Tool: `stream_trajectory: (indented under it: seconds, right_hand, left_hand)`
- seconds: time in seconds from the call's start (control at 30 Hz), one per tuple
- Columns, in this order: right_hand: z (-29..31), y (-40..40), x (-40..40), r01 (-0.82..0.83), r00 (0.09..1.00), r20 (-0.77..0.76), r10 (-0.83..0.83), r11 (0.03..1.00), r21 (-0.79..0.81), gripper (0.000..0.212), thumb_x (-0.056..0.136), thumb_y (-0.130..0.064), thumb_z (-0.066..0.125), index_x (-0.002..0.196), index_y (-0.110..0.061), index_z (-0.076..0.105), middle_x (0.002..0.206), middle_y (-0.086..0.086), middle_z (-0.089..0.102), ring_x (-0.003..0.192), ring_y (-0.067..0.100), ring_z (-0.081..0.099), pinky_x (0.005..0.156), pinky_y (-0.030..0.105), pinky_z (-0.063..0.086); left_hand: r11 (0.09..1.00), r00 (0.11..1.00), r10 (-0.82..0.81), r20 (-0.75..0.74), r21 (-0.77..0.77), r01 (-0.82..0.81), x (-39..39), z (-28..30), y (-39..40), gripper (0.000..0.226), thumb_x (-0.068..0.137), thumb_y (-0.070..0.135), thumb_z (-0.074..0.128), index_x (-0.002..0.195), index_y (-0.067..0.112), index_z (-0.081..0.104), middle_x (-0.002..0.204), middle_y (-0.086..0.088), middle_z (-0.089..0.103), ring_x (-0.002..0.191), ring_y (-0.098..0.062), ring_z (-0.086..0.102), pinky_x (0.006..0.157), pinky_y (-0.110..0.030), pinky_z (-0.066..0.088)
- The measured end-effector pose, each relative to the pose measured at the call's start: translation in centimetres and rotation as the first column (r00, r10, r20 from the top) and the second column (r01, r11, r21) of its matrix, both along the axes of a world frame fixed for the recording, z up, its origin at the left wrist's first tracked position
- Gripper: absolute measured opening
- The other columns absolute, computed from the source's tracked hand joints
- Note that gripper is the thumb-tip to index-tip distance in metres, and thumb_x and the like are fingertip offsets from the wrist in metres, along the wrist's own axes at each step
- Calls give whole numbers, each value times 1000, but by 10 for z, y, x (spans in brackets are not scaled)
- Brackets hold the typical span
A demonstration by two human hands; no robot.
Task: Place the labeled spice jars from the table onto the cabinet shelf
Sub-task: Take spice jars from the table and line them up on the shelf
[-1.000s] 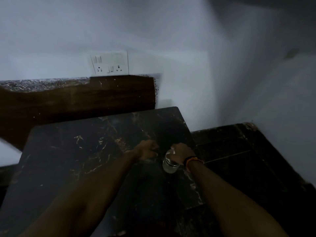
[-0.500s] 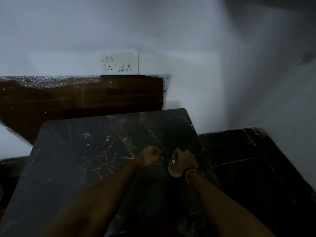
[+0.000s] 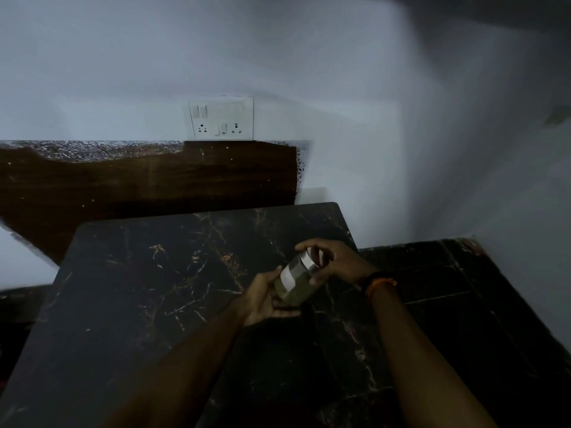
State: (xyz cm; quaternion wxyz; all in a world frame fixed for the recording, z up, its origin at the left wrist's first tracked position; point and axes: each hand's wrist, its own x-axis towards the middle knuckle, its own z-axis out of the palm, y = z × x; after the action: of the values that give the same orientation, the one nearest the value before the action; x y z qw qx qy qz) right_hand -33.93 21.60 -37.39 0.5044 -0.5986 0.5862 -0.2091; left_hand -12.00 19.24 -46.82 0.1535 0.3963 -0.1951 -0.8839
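Holding one spice jar with both hands above the black marble-look table, clear of the surface. Jar is tilted, metal lid pointing up and away from the person, white label facing the camera, greenish contents visible through the glass. Left hand cups the base from below, palm up, fingers curled under it. Right hand wraps the lid end, fingers over the top, thumb on the near side. Right wrist has a dark and orange band. Label text unreadable, too dim. Behind the table: dark wooden panel against the white wall, switch/socket plate just above it. Dark floor to the right.
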Motion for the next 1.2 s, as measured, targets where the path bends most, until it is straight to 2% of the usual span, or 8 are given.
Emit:
stream_trajectory:
  seconds: [0.13, 0.3, 0.4, 0.53, 0.7, 0.9, 1.07, 1.2]
  right_hand:
    - [17, -7, -7, 59, 979, 197, -53, 998, -25, 76, 70, 5, 81, 133, -33, 62, 132, -8, 62, 119, 12, 61, 95, 33, 57]
    - [19, -13, -6, 194, 909, 390, -148, 978, -81, 64, 78, -5, 79, 135, -29, 62, 138, -9, 61, 127, 12, 57, 97, 32, 54]
    - [17, -17, 2, 319, 837, 494, -234, 943, -95, 53, 81, -16, 78, 131, -30, 65, 137, -6, 62, 128, 15, 57, 101, 36, 53]
    - [25, -24, 12, 456, 755, 578, -309, 882, -124, 49, 86, -22, 70, 134, -21, 61, 132, -1, 65, 127, 23, 58, 102, 39, 52]
    - [47, -34, 13, 490, 731, 607, -313, 860, -146, 45, 93, -14, 64, 137, -8, 56, 135, 17, 61, 126, 36, 57, 103, 46, 50]
    - [73, -44, 8, 475, 739, 610, -286, 863, -170, 41, 96, -8, 58, 137, -6, 55, 136, 23, 58, 126, 41, 56, 106, 54, 47]
    - [114, -51, 4, 499, 737, 625, -257, 831, -246, 52, 85, -21, 64, 134, -5, 57, 135, 21, 59, 124, 39, 57, 103, 48, 51]
    - [155, -63, 0, 479, 789, 573, -220, 805, -350, 46, 88, -21, 67, 132, -10, 60, 134, 21, 57, 121, 35, 58, 99, 44, 52]
  left_hand:
    - [989, 976, 149, -162, 45, -143, -5, 12, 3, 51, 91, 38, 62, 134, 11, 62, 132, -27, 62, 122, -46, 60, 96, -60, 51]
    - [959, 905, 281, -318, 57, -278, -10, 28, 3, 55, 87, 22, 70, 138, 6, 58, 140, -30, 53, 127, -50, 53, 98, -65, 47]
    - [937, 864, 325, -384, 11, -348, -13, 42, 1, 64, 78, 11, 76, 138, 8, 54, 144, -27, 46, 130, -52, 48, 97, -68, 46]
    - [927, 868, 292, -402, -106, -361, -19, 69, -5, 66, 73, 6, 78, 135, 7, 54, 142, -26, 47, 129, -49, 49, 95, -65, 49]
    - [911, 893, 229, -388, -237, -337, -20, 95, -15, 71, 72, 6, 76, 138, 5, 50, 141, -24, 52, 130, -44, 51, 97, -56, 53]
    - [878, 919, 162, -359, -372, -300, -20, 114, -33, 58, 77, 10, 74, 132, 7, 56, 132, -18, 62, 122, -40, 61, 95, -50, 55]
    - [810, 950, 28, -311, -550, -204, -22, 150, -62, 54, 83, 10, 74, 134, 8, 55, 131, -20, 64, 121, -42, 61, 98, -53, 53]
    - [764, 943, 10, -331, -606, -221, -27, 187, -83, 55, 85, 6, 69, 137, 4, 51, 136, -24, 60, 123, -41, 61, 99, -50, 54]
